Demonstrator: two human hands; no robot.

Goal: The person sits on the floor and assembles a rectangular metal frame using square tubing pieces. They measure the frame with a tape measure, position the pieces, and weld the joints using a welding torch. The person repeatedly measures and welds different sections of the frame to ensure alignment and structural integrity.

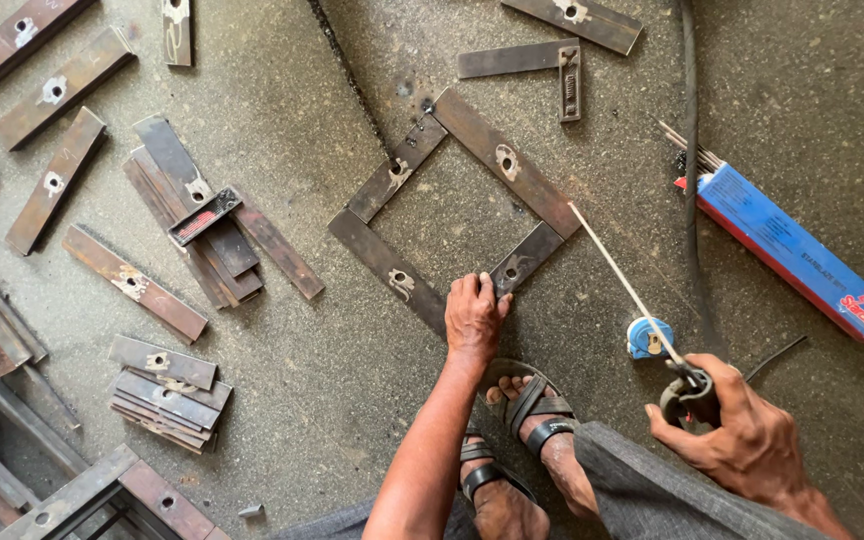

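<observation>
Four flat bars already lie as a frame [457, 205] on the floor. The left hand [473, 315] presses flat on its near corner, gripping nothing; the right hand [742, 430] grips the holder [690, 392], rod [624, 280] tip just beside the frame's right corner. Joints look largely unwelded.

Rusty flat-bar frame [452, 215] lies flat; electrode holder [687, 390] angled toward it.

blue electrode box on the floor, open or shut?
Open. The blue electrode box lies flat on the floor, and bare rod ends stick out of its upper-left end.
</observation>
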